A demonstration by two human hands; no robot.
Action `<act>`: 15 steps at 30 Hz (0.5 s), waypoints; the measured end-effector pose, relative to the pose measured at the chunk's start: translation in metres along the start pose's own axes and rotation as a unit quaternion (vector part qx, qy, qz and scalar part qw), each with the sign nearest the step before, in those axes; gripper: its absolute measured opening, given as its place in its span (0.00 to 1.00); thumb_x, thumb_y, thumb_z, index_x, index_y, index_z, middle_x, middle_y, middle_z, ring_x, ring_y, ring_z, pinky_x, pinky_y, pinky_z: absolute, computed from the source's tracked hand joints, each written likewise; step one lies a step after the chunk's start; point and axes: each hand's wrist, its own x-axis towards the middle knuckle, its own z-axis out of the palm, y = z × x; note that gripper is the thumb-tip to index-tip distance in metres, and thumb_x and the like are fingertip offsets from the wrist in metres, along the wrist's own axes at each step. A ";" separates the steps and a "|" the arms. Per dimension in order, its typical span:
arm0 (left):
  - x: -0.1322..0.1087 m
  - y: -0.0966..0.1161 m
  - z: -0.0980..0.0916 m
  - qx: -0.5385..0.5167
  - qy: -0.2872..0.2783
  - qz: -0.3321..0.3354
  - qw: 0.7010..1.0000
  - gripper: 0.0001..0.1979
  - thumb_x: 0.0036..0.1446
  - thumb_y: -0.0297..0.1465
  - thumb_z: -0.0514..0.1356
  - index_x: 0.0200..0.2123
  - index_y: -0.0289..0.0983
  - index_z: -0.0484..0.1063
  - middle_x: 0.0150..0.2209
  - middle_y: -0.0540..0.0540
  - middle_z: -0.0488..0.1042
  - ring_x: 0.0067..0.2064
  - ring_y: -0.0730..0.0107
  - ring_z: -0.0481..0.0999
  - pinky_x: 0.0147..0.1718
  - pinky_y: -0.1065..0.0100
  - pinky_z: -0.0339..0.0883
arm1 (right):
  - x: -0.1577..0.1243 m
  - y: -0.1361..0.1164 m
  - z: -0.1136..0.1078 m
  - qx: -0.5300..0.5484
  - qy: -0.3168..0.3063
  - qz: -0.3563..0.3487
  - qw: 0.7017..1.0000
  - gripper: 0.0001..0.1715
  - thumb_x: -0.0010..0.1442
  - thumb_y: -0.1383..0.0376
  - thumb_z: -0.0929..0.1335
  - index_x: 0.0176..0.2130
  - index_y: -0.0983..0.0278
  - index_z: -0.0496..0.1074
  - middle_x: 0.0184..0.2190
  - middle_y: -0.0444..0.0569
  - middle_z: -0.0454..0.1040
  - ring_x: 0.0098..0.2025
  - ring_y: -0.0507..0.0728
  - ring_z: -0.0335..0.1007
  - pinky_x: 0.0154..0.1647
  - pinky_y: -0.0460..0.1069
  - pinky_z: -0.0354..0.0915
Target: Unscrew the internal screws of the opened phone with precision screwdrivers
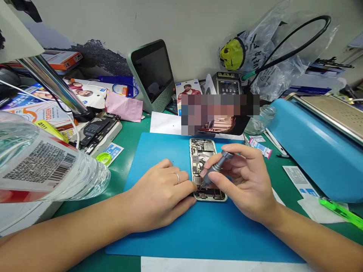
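An opened smartphone (196, 160) lies on the blue mat (176, 236) with its circuit board and inner parts bare. My right hand (251, 183) grips a small grey precision screwdriver (217, 168) between thumb and fingers. The driver is tilted, its bit pointing down at the lower left of the phone. My left hand (160, 194), wearing a ring, rests on the mat with curled fingers. Its index fingertip and thumb press against the phone's lower left edge, close to the bit. Whether a tiny part is between them is hidden.
A large clear bottle (93, 173) stands close on the left, before another opened phone (98, 130). Behind the mat are a smart display (151, 71) and a lit screen (224, 124), partly pixelated. At right are a blue case (309, 147), a glass jar (262, 119) and a green cutter (340, 211).
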 end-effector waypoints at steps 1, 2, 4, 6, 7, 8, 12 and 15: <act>0.000 0.000 0.000 -0.001 0.001 -0.005 1.000 0.09 0.70 0.31 0.55 0.41 0.35 0.74 0.29 0.51 0.69 0.30 0.68 0.67 0.33 0.61 0.52 | 0.000 0.000 0.000 -0.001 0.000 0.006 1.000 0.26 0.65 0.72 0.69 0.56 0.52 0.59 0.41 0.45 0.75 0.40 0.54 0.79 0.32 0.48 0.78; 0.000 0.000 0.000 -0.001 0.002 -0.009 1.000 0.09 0.70 0.31 0.55 0.41 0.35 0.74 0.29 0.51 0.70 0.30 0.68 0.68 0.33 0.61 0.53 | 0.000 0.000 0.000 0.000 0.000 0.010 1.000 0.26 0.65 0.72 0.69 0.56 0.52 0.59 0.41 0.45 0.75 0.40 0.54 0.79 0.32 0.48 0.78; -0.001 0.000 -0.001 -0.003 0.001 -0.014 1.000 0.08 0.69 0.31 0.56 0.42 0.35 0.74 0.29 0.51 0.70 0.31 0.67 0.69 0.33 0.61 0.53 | 0.000 0.000 0.001 0.003 -0.001 0.017 1.000 0.25 0.65 0.71 0.69 0.55 0.52 0.59 0.41 0.45 0.75 0.40 0.55 0.79 0.33 0.49 0.79; -0.001 0.000 -0.001 -0.004 0.001 -0.013 1.000 0.08 0.69 0.31 0.56 0.43 0.35 0.74 0.29 0.51 0.70 0.31 0.68 0.69 0.33 0.61 0.53 | 0.000 -0.001 0.001 0.007 -0.003 0.019 1.000 0.25 0.65 0.70 0.69 0.55 0.51 0.59 0.41 0.45 0.75 0.40 0.55 0.79 0.35 0.51 0.80; 0.000 0.000 -0.001 -0.004 0.002 -0.011 1.000 0.08 0.69 0.31 0.56 0.44 0.35 0.74 0.29 0.51 0.70 0.30 0.68 0.68 0.33 0.61 0.53 | 0.000 -0.001 0.001 0.008 -0.004 0.020 1.000 0.25 0.65 0.70 0.69 0.55 0.51 0.60 0.41 0.46 0.76 0.40 0.56 0.80 0.35 0.51 0.80; 0.000 0.000 -0.001 -0.003 0.003 -0.010 1.000 0.08 0.69 0.31 0.56 0.44 0.34 0.74 0.29 0.51 0.70 0.30 0.68 0.68 0.33 0.61 0.54 | 0.000 0.000 0.001 0.009 -0.005 0.020 1.000 0.25 0.65 0.70 0.69 0.55 0.50 0.60 0.41 0.46 0.76 0.40 0.56 0.80 0.35 0.51 0.80; 0.000 -0.001 0.000 0.006 0.000 -0.003 1.000 0.09 0.70 0.31 0.55 0.43 0.35 0.74 0.29 0.51 0.70 0.30 0.68 0.68 0.33 0.61 0.54 | 0.000 0.000 0.000 0.014 0.000 0.025 1.000 0.25 0.65 0.69 0.69 0.55 0.50 0.59 0.41 0.45 0.76 0.40 0.56 0.80 0.32 0.50 0.79; -0.001 -0.002 0.000 0.010 -0.005 0.010 1.000 0.10 0.71 0.30 0.54 0.43 0.35 0.75 0.29 0.51 0.70 0.30 0.67 0.68 0.33 0.61 0.54 | 0.000 0.000 0.001 0.017 -0.003 0.026 1.000 0.25 0.65 0.70 0.69 0.56 0.49 0.59 0.41 0.45 0.76 0.40 0.56 0.80 0.32 0.50 0.79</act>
